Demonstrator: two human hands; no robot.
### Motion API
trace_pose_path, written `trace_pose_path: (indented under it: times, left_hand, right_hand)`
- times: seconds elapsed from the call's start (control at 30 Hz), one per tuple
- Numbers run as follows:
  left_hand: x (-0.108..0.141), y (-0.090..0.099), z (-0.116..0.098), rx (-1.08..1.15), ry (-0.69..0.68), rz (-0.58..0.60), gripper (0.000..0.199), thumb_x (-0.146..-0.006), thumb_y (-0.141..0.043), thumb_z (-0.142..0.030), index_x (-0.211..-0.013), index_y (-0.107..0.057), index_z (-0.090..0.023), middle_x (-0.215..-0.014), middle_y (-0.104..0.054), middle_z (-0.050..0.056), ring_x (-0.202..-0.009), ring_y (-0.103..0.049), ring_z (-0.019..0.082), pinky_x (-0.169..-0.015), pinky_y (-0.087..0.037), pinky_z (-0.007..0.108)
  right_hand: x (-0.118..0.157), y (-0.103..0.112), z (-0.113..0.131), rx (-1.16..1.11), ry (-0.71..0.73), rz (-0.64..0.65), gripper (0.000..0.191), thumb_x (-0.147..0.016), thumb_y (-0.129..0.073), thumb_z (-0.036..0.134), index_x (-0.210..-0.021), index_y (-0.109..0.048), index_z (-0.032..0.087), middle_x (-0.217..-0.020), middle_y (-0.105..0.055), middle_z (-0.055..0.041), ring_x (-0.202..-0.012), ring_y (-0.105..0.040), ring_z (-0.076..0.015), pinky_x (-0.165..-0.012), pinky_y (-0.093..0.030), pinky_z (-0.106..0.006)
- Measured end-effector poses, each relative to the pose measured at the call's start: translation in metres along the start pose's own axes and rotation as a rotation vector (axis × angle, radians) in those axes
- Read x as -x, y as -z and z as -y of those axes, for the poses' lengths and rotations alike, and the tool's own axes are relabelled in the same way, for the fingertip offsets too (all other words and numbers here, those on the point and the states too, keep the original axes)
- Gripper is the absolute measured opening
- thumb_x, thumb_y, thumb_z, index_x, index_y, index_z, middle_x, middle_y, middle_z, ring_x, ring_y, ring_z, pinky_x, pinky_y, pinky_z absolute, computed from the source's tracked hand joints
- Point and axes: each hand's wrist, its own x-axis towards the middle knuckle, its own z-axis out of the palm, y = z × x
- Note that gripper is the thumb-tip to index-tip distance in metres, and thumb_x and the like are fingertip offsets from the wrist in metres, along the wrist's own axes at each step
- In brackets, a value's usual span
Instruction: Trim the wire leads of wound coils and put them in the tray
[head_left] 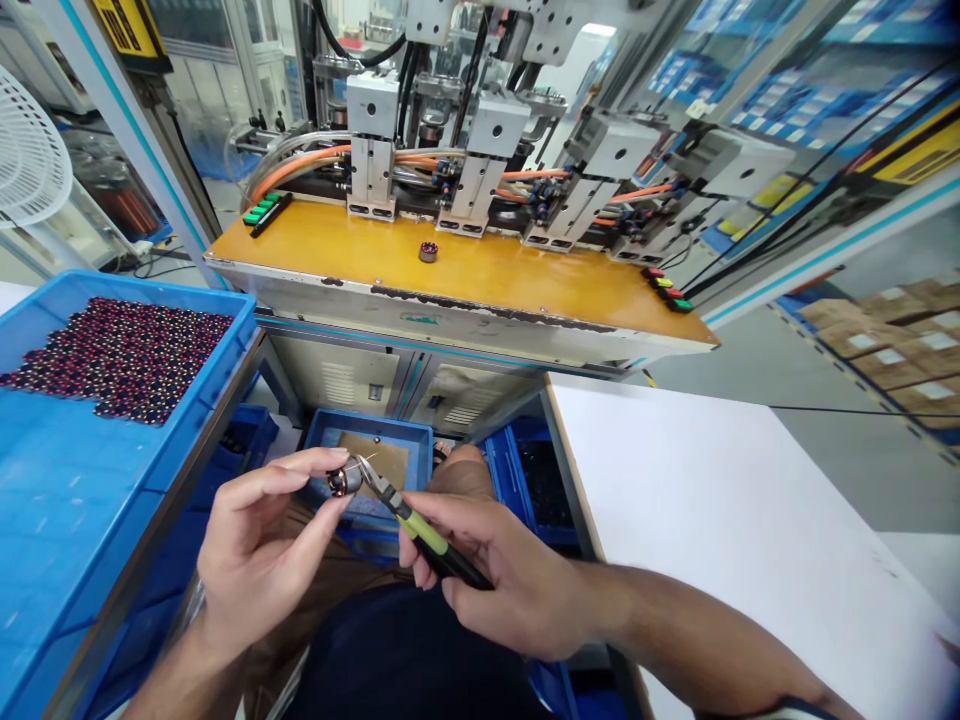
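My left hand [259, 545] pinches a small round wound part [346, 479] between thumb and fingers, with copper wire showing on its face. My right hand [502, 565] is wrapped round the green and black handles of a pair of pliers [431, 538]. The jaws of the pliers are at the right side of the part, beside a thin wire end that sticks out there. Whether the jaws grip the wire is too small to tell. Both hands are above my lap. Another similar part [428, 252] sits on the orange machine ledge [322, 240].
A blue tray [67, 490] on the left holds several wound parts [135, 350]. A white table [697, 470] stands on the right. Below the hands is a blue bin [420, 440]. Ahead, machine fixtures [472, 190] rise behind the ledge, with coloured buttons at both ends.
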Motion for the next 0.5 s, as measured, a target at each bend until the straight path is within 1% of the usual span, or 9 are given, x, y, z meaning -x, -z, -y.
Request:
trace_pose_path:
  times: [0.1, 0.2, 0.27, 0.33, 0.4, 0.47, 0.5]
  left_hand:
    - [-0.0005, -0.0004, 0.0003, -0.001, 0.006, -0.002, 0.063, -0.066, -0.071, 0.016, -0.115, -0.054, -0.019, -0.111, -0.073, 0.008, -0.103, -0.073, 0.025, -0.087, -0.065, 0.038]
    - [-0.0016, -0.0004, 0.0006, 0.000, 0.015, 0.000, 0.062, -0.066, -0.071, 0.016, -0.115, -0.054, -0.019, -0.111, -0.073, 0.008, -0.104, -0.073, 0.024, -0.087, -0.065, 0.037]
    - [-0.0020, -0.0002, 0.0009, -0.001, 0.013, -0.003, 0.062, -0.067, -0.071, 0.016, -0.114, -0.054, -0.019, -0.110, -0.073, 0.007, -0.104, -0.073, 0.023, -0.088, -0.065, 0.037]
    - [-0.0013, 0.0001, 0.0012, -0.005, 0.018, -0.009, 0.062, -0.067, -0.071, 0.016, -0.114, -0.055, -0.020, -0.110, -0.073, 0.006, -0.104, -0.072, 0.023, -0.089, -0.065, 0.037]
    - [0.0002, 0.0005, 0.0012, -0.015, 0.034, -0.007, 0.062, -0.067, -0.071, 0.016, -0.115, -0.055, -0.021, -0.111, -0.073, 0.006, -0.104, -0.072, 0.022, -0.088, -0.065, 0.036]
    - [0.0019, 0.0007, 0.0011, -0.027, 0.054, -0.008, 0.062, -0.068, -0.072, 0.014, -0.116, -0.055, -0.022, -0.112, -0.073, 0.006, -0.104, -0.072, 0.022, -0.088, -0.065, 0.036]
    - [0.0023, 0.0009, 0.0011, -0.036, 0.064, -0.011, 0.061, -0.068, -0.072, 0.013, -0.115, -0.056, -0.022, -0.112, -0.073, 0.006, -0.103, -0.073, 0.021, -0.088, -0.065, 0.036]
  right_hand:
    - [-0.0015, 0.0008, 0.0020, 0.003, -0.024, 0.003, 0.058, -0.069, -0.050, 0.001, -0.123, -0.057, 0.019, -0.095, -0.057, -0.0029, -0.076, -0.055, -0.0103, -0.068, -0.049, -0.027]
    - [-0.0028, 0.0007, 0.0032, 0.018, -0.037, 0.000, 0.054, -0.070, -0.050, 0.004, -0.121, -0.056, 0.018, -0.094, -0.056, -0.0031, -0.075, -0.055, -0.0105, -0.065, -0.048, -0.026]
    - [-0.0036, 0.0007, 0.0046, 0.038, -0.063, 0.001, 0.046, -0.070, -0.049, 0.005, -0.114, -0.057, 0.017, -0.092, -0.056, -0.0024, -0.072, -0.054, -0.0099, -0.063, -0.046, -0.024]
    - [-0.0046, 0.0013, 0.0063, 0.088, -0.098, 0.007, 0.033, -0.071, -0.049, 0.006, -0.102, -0.057, 0.016, -0.084, -0.053, -0.0001, -0.068, -0.050, -0.0088, -0.061, -0.044, -0.023]
    - [-0.0061, 0.0032, 0.0067, 0.169, -0.129, 0.006, 0.025, -0.072, -0.049, 0.006, -0.093, -0.056, 0.017, -0.077, -0.049, 0.0024, -0.065, -0.046, -0.0079, -0.061, -0.042, -0.023]
    - [-0.0081, 0.0061, 0.0048, 0.246, -0.147, -0.009, 0.023, -0.072, -0.050, 0.005, -0.090, -0.056, 0.018, -0.075, -0.048, 0.0033, -0.065, -0.046, -0.0080, -0.062, -0.042, -0.022]
    - [-0.0090, 0.0077, 0.0030, 0.281, -0.142, -0.024, 0.025, -0.072, -0.050, 0.004, -0.092, -0.056, 0.019, -0.077, -0.050, 0.0028, -0.067, -0.048, -0.0085, -0.064, -0.043, -0.021]
